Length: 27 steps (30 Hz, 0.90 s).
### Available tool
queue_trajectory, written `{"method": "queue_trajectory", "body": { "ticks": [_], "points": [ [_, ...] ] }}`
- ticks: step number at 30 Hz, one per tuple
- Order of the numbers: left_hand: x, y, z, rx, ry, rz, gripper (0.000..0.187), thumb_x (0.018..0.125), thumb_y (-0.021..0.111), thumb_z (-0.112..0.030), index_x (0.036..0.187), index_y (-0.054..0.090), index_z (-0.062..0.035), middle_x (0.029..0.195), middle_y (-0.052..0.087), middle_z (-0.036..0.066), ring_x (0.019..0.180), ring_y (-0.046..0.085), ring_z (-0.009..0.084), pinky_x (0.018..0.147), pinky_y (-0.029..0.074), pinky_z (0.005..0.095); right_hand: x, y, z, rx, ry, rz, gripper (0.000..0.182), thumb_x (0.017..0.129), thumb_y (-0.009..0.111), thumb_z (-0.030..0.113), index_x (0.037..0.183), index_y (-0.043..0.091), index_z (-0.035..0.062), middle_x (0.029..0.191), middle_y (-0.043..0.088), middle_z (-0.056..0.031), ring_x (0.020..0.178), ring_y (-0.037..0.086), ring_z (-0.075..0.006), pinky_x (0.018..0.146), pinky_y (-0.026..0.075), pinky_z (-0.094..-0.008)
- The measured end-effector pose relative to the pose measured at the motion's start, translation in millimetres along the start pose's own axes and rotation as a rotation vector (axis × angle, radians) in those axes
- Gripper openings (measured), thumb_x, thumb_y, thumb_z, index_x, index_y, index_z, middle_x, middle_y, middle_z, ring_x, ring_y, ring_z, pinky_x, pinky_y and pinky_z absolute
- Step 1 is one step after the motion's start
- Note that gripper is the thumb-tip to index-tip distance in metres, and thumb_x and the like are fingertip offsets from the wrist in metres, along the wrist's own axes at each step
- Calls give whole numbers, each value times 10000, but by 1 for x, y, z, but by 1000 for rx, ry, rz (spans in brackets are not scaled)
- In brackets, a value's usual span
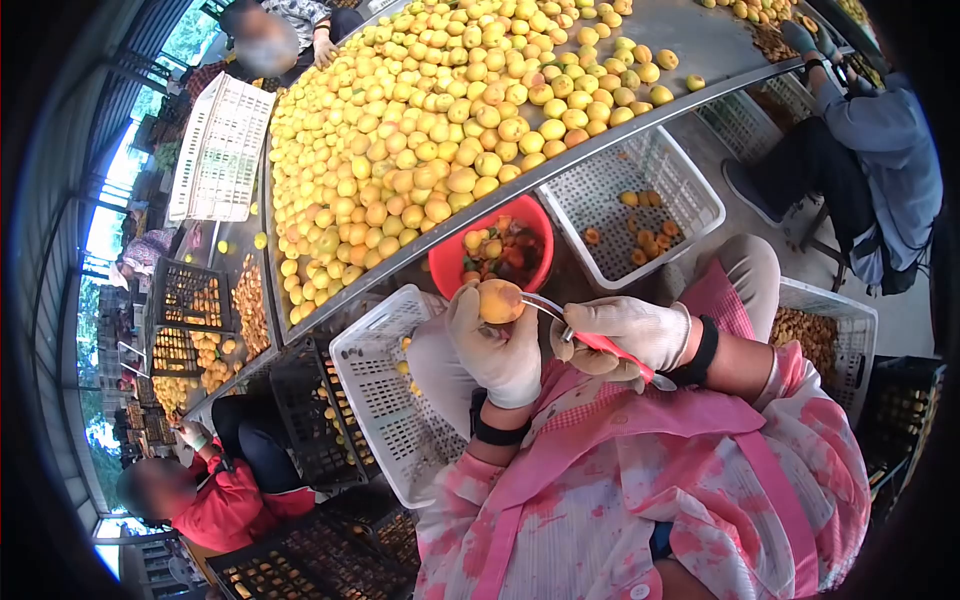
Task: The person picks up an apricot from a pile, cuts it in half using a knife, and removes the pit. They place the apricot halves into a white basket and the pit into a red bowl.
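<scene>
My left hand (pixel 495 345), in a pale work glove, is closed around an orange-yellow apricot (pixel 500 301) held up above my lap. In my gloved right hand (pixel 630 335) is a red-handled pitting knife (pixel 608 346). Its curved metal blade reaches left and touches the apricot's right side; whether the tip has cut in cannot be made out. Just beyond my hands stands a red bucket (pixel 545 270) with yellow fruit and dark scraps inside. To its right, a white crate (pixel 625 262) holds several apricot pieces.
A metal-edged table (pixel 690 101) carries a large heap of apricots (pixel 420 150). White crates (pixel 385 340) (pixel 860 345) flank my legs, the right one holding brownish pieces. Co-workers sit at left (pixel 240 500) and right (pixel 890 160); another is across the table. Black crates (pixel 300 390) stand at left.
</scene>
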State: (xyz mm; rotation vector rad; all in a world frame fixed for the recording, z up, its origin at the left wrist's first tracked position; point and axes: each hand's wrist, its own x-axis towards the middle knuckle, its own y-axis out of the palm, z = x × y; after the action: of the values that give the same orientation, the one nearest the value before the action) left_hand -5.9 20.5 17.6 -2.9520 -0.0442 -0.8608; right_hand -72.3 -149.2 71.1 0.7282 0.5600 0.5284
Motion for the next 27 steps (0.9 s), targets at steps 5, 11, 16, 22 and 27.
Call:
{"method": "queue_trajectory", "body": {
  "ticks": [5,11,16,22,27],
  "points": [
    [8,-9,4,193,-132,63,603,670,812,22,1176,484,38,1245,462,174,1103,519,288,933,455,398,6,2,-1,104,18,28,477,1022,357,490,981,529,48,592,430,35,392,353,-63,333,318,-245],
    [9,-6,24,443,10,47,555,699,800,-50,1157,500,41,1162,517,201,1063,519,359,930,435,459,18,-9,-12,470,58,205,463,1017,339,508,1037,541,91,632,432,34,392,335,-76,350,308,-267],
    [16,-2,20,503,288,-4,312,743,649,72,1025,515,62,1099,489,164,925,569,241,733,544,337,24,-7,-15,700,63,338,469,1022,307,511,1037,551,111,647,427,30,418,355,-76,369,302,-248],
    [17,-3,16,706,429,-14,478,734,774,-32,1136,518,4,1137,517,187,1012,543,339,843,485,426,23,4,-12,755,34,343,467,1028,286,505,1029,548,119,635,406,32,419,336,-74,369,273,-241],
    [15,5,11,494,298,-37,448,708,738,8,1095,514,8,1097,522,161,1010,534,300,841,472,405,22,5,-8,608,26,221,464,1022,287,525,1014,535,132,620,393,29,419,332,-83,365,276,-253]
  ]
}}
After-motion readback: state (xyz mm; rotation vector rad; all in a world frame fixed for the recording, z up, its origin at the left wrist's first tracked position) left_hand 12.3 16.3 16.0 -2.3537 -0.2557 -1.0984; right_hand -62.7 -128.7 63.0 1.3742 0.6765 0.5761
